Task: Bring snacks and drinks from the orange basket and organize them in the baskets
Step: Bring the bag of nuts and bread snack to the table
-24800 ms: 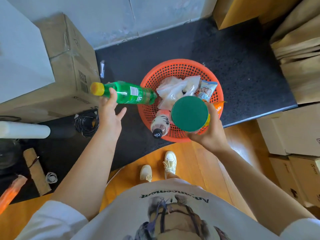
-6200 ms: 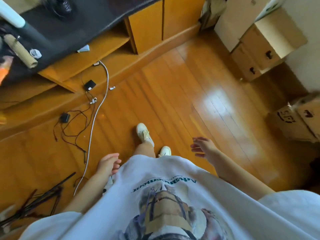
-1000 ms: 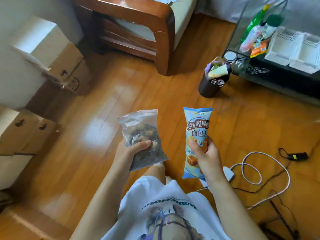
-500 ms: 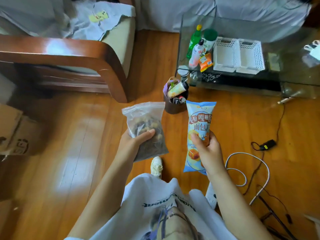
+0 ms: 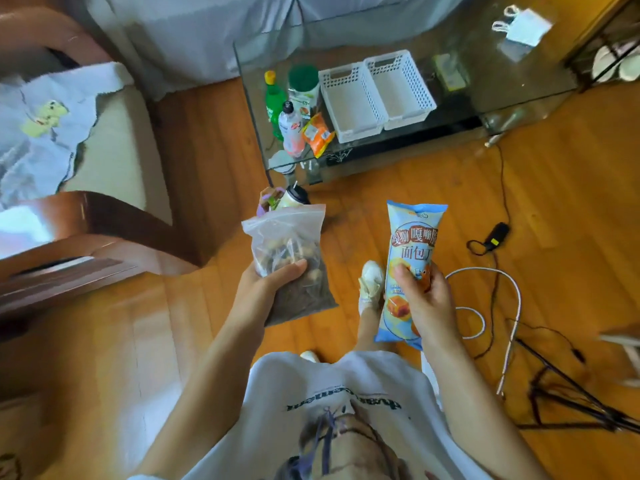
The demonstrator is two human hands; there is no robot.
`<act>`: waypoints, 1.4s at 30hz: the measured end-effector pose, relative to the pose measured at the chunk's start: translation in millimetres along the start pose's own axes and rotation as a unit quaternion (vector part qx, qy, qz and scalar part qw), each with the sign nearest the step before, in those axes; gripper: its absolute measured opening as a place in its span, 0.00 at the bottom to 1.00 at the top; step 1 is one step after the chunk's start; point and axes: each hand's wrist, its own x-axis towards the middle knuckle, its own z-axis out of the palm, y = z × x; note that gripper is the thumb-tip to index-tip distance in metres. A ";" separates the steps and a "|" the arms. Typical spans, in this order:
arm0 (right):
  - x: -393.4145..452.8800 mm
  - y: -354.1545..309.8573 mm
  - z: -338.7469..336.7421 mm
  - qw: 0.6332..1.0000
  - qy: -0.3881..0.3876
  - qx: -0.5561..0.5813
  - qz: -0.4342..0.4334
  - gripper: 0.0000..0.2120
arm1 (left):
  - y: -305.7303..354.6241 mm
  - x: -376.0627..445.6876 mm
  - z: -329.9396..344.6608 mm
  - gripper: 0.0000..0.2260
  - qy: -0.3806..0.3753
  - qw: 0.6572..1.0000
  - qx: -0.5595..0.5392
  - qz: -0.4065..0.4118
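Observation:
My left hand (image 5: 265, 287) grips a clear zip bag of mixed snacks (image 5: 287, 244). My right hand (image 5: 424, 299) holds a long light-blue snack packet (image 5: 412, 244) upright. Ahead on the glass table (image 5: 519, 81) stand two white slotted baskets (image 5: 349, 105) (image 5: 401, 88), side by side. Left of them are a green bottle (image 5: 273, 102), a pink drink bottle (image 5: 291, 129), a green-lidded can (image 5: 304, 86) and an orange snack packet (image 5: 317, 133). The orange basket is out of view.
A small bin with cups (image 5: 287, 199) stands on the wooden floor in front of the table. A wooden armchair (image 5: 104, 209) is at the left. Cables and a charger (image 5: 495, 237) lie on the floor to the right, with tripod legs (image 5: 571, 403) further right.
I have walked closer to the glass table; it and the baskets appear larger and nearer. Both hands keep the same grip on the zip bag and blue packet.

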 end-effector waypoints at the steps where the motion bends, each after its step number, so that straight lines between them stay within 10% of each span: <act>1: 15.2 -4.6 -2.9 1.000 0.005 0.003 0.001 0.08 | 7.4 13.3 9.0 0.12 -0.005 1.000 0.003 0.001; 18: 276.6 -142.7 -46.8 0.998 -0.065 -0.001 0.008 0.09 | 151.6 194.0 184.3 0.12 0.051 0.998 -0.030 -0.007; 42: 587.2 -255.3 96.7 0.988 -0.109 -0.091 0.063 0.10 | 311.7 499.7 176.8 0.20 0.140 0.984 -0.075 -0.077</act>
